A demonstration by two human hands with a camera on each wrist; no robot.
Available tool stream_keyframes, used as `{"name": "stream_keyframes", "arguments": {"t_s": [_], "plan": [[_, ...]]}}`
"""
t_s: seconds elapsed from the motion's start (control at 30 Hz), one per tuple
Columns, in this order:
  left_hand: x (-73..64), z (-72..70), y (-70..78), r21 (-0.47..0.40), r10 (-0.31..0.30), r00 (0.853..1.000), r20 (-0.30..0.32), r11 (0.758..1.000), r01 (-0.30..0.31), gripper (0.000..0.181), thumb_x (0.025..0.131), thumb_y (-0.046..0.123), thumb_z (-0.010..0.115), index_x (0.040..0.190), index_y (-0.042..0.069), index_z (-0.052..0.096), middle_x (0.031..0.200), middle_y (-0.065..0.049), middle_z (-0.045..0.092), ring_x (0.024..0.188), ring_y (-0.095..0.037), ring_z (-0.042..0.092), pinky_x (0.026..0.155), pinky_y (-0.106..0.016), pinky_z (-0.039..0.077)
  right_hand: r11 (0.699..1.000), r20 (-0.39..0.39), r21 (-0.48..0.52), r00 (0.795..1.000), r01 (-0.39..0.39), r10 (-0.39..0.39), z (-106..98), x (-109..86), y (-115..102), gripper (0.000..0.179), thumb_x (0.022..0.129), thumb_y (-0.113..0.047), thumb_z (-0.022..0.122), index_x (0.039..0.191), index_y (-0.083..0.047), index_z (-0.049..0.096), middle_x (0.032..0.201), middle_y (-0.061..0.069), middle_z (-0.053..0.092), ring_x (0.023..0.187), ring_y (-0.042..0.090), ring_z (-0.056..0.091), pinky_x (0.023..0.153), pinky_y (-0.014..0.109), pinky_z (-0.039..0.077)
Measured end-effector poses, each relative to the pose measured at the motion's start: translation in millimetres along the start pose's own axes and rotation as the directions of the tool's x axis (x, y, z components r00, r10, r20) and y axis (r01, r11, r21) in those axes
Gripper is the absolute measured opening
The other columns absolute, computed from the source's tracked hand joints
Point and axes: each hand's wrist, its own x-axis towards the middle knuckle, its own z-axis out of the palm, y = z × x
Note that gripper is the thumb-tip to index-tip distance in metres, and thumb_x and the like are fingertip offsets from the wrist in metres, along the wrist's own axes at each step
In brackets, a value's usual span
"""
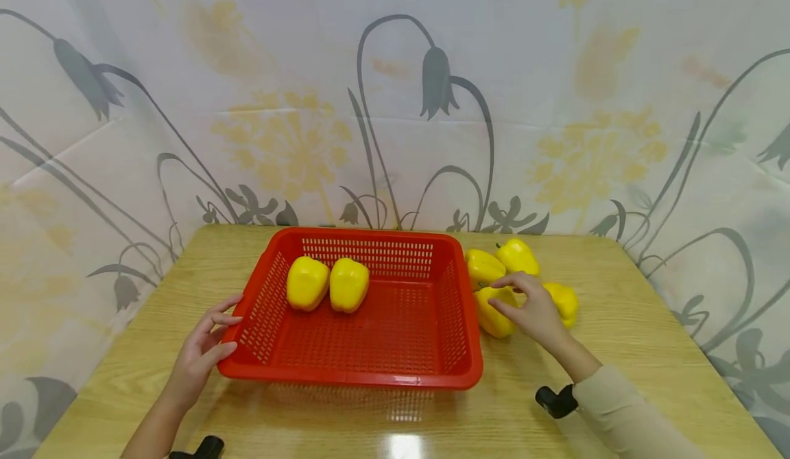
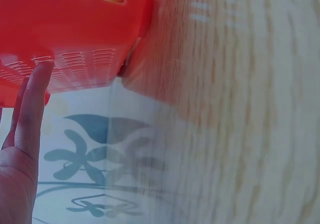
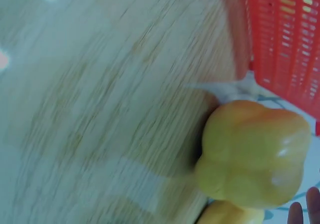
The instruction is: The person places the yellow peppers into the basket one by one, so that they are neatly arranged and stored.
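Note:
A red plastic basket (image 1: 376, 379) with slotted walls stands on the table. Two yellow bell peppers, one at the left (image 1: 308, 283) and one beside it (image 1: 349, 285), sit inside its left back part. My left hand (image 1: 199, 352) touches the basket's left rim, its fingers fairly straight along the outer wall in the left wrist view. Over a yellow bell pepper (image 1: 494, 316) right of the basket, my right hand (image 1: 533, 308) has thumb and fingers spread apart. In the right wrist view, fingertips (image 3: 313, 204) show beside that bell pepper (image 3: 255, 154), holding nothing.
More yellow bell peppers lie around the right hand: one by the basket's right wall (image 1: 484, 267), one farther back (image 1: 518, 256) and one partly behind the hand (image 1: 563, 303). A flower-patterned cloth (image 1: 395, 136) hangs behind the wooden table (image 1: 623, 322).

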Motion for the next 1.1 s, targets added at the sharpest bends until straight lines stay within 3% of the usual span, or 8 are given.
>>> {"name": "stream_keyframes", "arguments": {"t_s": [0.1,0.23,0.37,0.47,0.6,0.77,0.87,1.1], "plan": [[0.6,0.7,-0.7,-0.006,-0.002,1.0,0.007,1.0,0.002,0.031,0.082,-0.022,0.036,0.108,-0.011,0.049,0.138,-0.006,0.038,0.112,-0.015,0.048,0.079,-0.023,0.05,0.999,0.012,0.009,0.999,-0.038,0.038,-1,-0.4,7,0.023,0.076,-0.002,0.074,0.097,-0.001,0.064,0.096,0.011,0.061,0.093,0.03,0.053,0.079,0.051,0.044],[-0.1,0.2,-0.9,0.001,-0.004,1.0,0.003,1.0,0.004,0.031,0.082,-0.022,0.036,0.107,-0.01,0.05,0.138,-0.006,0.038,0.112,-0.014,0.048,0.079,-0.022,0.049,0.991,0.09,0.026,0.988,-0.129,0.127,-2,2.0,14,0.028,0.079,-0.008,0.073,0.105,0.0,0.063,0.106,0.015,0.058,0.099,0.033,0.052,0.08,0.05,0.046],[0.2,0.1,-1.7,0.0,-0.006,1.0,0.003,1.0,0.006,0.031,0.082,-0.021,0.036,0.107,-0.01,0.05,0.138,-0.006,0.038,0.112,-0.014,0.048,0.079,-0.022,0.049,0.964,0.219,0.014,0.942,-0.265,0.256,-5,4.3,15,0.045,0.083,-0.024,0.07,0.119,0.001,0.058,0.121,0.021,0.052,0.106,0.039,0.05,0.083,0.051,0.045],[0.4,0.0,-2.3,0.002,-0.009,1.0,0.0,1.0,0.009,0.03,0.082,-0.021,0.036,0.107,-0.011,0.049,0.138,-0.006,0.038,0.113,-0.014,0.047,0.08,-0.022,0.049,0.936,0.27,-0.006,0.901,-0.352,0.34,-6,5.1,14,0.054,0.083,-0.033,0.069,0.122,0.001,0.053,0.123,0.023,0.05,0.104,0.039,0.05,0.084,0.05,0.044],[0.0,-0.2,-2.4,0.008,-0.012,1.0,-0.004,1.0,0.012,0.03,0.082,-0.021,0.036,0.107,-0.011,0.049,0.138,-0.006,0.038,0.114,-0.014,0.046,0.081,-0.022,0.048,0.916,0.267,0.006,0.883,-0.402,0.386,-6,3.6,16,0.051,0.082,-0.033,0.071,0.112,0.002,0.051,0.113,0.021,0.051,0.1,0.035,0.05,0.084,0.047,0.043],[-0.6,-0.7,-1.6,0.01,-0.016,1.0,-0.01,1.0,0.016,0.03,0.083,-0.021,0.036,0.108,-0.011,0.049,0.138,-0.006,0.038,0.113,-0.014,0.047,0.08,-0.022,0.049,0.901,0.285,0.007,0.864,-0.435,0.415,-7,-0.1,19,0.052,0.083,-0.038,0.068,0.111,-0.002,0.044,0.116,0.018,0.048,0.106,0.038,0.048,0.087,0.049,0.041],[-0.1,-0.5,-2.2,0.011,-0.007,1.0,-0.007,1.0,0.007,0.03,0.082,-0.021,0.037,0.107,-0.011,0.049,0.138,-0.007,0.038,0.114,-0.014,0.047,0.081,-0.021,0.048,0.9,0.278,0.0,0.865,-0.435,0.418,-8,-1.4,19,0.053,0.083,-0.04,0.068,0.112,-0.003,0.045,0.116,0.018,0.049,0.105,0.037,0.049,0.086,0.048,0.042],[0.1,0.2,-3.5,0.013,0.001,1.0,-0.004,1.0,-0.001,0.03,0.082,-0.022,0.037,0.107,-0.011,0.049,0.138,-0.007,0.038,0.115,-0.014,0.046,0.082,-0.021,0.048,0.923,0.271,-0.006,0.888,-0.384,0.371,-8,-0.4,18,0.049,0.082,-0.037,0.07,0.107,-0.002,0.046,0.111,0.017,0.052,0.102,0.037,0.052,0.083,0.048,0.045]]}}
